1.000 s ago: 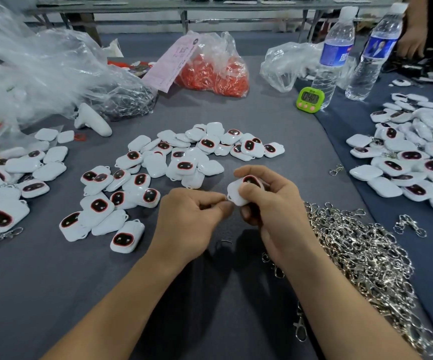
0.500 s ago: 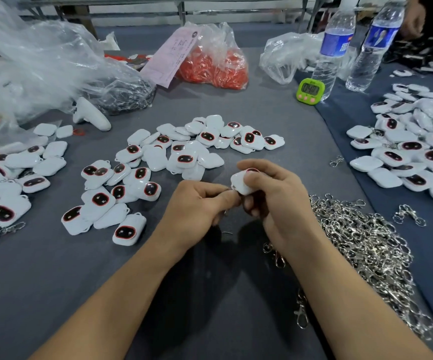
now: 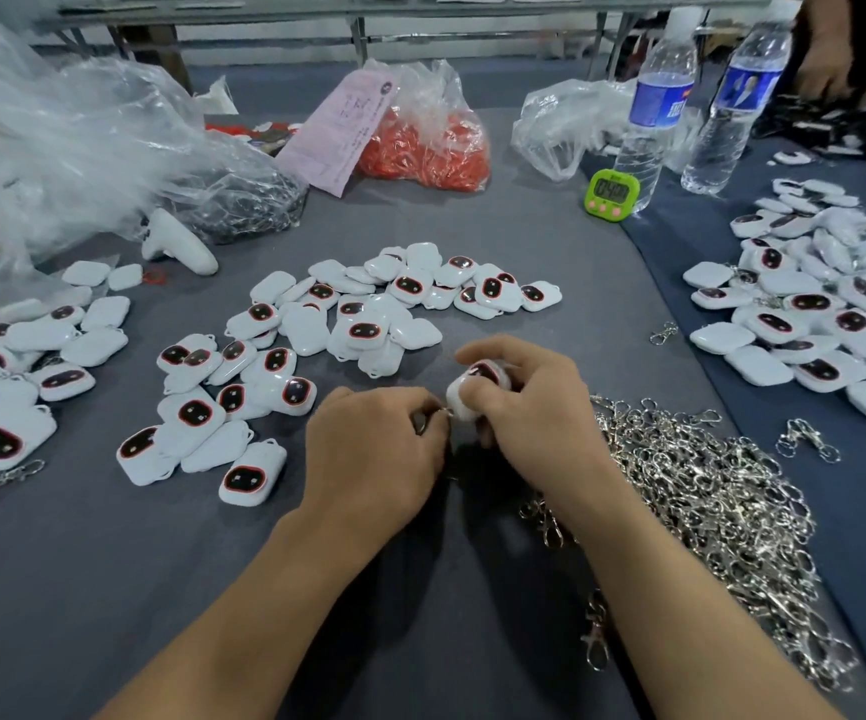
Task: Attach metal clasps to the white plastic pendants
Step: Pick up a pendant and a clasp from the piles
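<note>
Since the frame half a second back, the pendant [image 3: 478,383] has been tipped in the right hand [image 3: 537,407] so that its dark, red-rimmed face is shown again, and both hands are seen lower in the frame. The pendant is gripped at frame centre between the right thumb and curled fingers, over the grey surface [image 3: 109,589]. The left hand [image 3: 374,452] is curled tight against the pendant's lower left corner, where a clasp [image 3: 441,413] is pinched; only a glint of it can be made out.

At lower right, just beside the right forearm, a heap of clasps [image 3: 706,511] is spread. Loose pendants [image 3: 348,324] are scattered beyond the hands, and further piles are seen at the left and right edges.

Farther back, right of centre, a green timer [image 3: 610,193] is stood; its display begins 04, the rest being blurred. Two water bottles [image 3: 654,111] with blue labels are set behind it, their print unreadable. A pink slip [image 3: 340,132] is laid against a bag of orange pieces [image 3: 436,148]; its writing is too small to be read.
</note>
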{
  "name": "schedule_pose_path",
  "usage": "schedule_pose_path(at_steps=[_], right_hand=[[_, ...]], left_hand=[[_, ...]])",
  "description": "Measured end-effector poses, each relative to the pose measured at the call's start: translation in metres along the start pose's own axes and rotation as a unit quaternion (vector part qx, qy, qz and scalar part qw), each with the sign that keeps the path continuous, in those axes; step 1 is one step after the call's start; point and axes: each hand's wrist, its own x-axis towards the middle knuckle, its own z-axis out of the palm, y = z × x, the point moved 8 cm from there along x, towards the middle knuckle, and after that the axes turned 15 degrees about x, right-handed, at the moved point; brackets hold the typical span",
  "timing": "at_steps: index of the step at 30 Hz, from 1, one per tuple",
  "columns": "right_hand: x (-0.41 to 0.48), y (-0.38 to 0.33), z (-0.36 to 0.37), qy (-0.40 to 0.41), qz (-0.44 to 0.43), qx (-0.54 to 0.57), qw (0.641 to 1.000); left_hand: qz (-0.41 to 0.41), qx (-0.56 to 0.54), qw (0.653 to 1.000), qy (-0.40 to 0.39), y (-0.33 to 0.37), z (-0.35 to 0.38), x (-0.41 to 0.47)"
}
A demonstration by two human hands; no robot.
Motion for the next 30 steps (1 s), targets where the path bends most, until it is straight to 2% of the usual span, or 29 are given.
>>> schedule_pose_path(at_steps=[2,3,4,5,6,7,8,9,12,14,16,18,20,22,25,30], right_hand=[[0.009,0.003,-0.017,0.01,0.034,0.036,0.999],[0.013,0.002,-0.029,0.033,0.043,0.102,0.993],[0.016,0.0,-0.043,0.062,0.052,0.22,0.972],[0.018,0.0,-0.056,0.086,0.062,0.373,0.922],[0.02,0.001,-0.068,0.105,0.066,0.508,0.852],[0.021,0.005,-0.08,0.128,0.066,0.585,0.798],[0.021,0.01,-0.085,0.147,0.078,0.602,0.781],[0.02,0.015,-0.086,0.162,0.098,0.574,0.797],[0.021,0.023,-0.068,0.146,0.118,0.403,0.896],[0.022,0.019,-0.054,0.121,0.082,0.266,0.953],[0.024,0.016,-0.047,0.114,0.035,0.096,0.988],[0.023,0.011,-0.037,0.097,-0.009,-0.062,0.993],[0.021,0.01,-0.025,0.069,-0.036,-0.137,0.987],[0.021,0.01,-0.018,0.049,-0.042,-0.159,0.985],[0.021,0.01,-0.013,0.034,-0.047,-0.156,0.986],[0.015,0.01,0.003,0.001,-0.074,-0.147,0.986]], left_hand=[[-0.043,-0.045,0.998,-0.028,-0.009,0.01,0.004],[-0.049,-0.057,0.996,-0.04,-0.011,0.014,0.004],[-0.052,-0.066,0.995,-0.051,-0.011,0.017,0.005],[-0.05,-0.074,0.994,-0.061,-0.012,0.018,0.005],[-0.045,-0.08,0.993,-0.07,-0.011,0.02,0.005],[-0.037,-0.083,0.993,-0.078,-0.01,0.02,0.005],[-0.028,-0.088,0.992,-0.084,-0.008,0.019,0.004],[-0.016,-0.1,0.991,-0.092,-0.005,0.018,0.003],[0.044,-0.171,0.974,-0.14,0.014,0.019,-0.003],[0.115,-0.187,0.959,-0.181,0.034,0.019,-0.012],[0.177,-0.172,0.948,-0.203,0.051,0.02,-0.021],[0.19,-0.183,0.944,-0.199,0.055,0.02,-0.022],[0.157,-0.22,0.945,-0.184,0.049,0.02,-0.017],[0.126,-0.219,0.953,-0.169,0.042,0.021,-0.014],[0.09,-0.134,0.978,-0.134,0.031,0.02,-0.011],[-0.047,-0.048,0.996,-0.061,0.0,0.008,-0.002]])
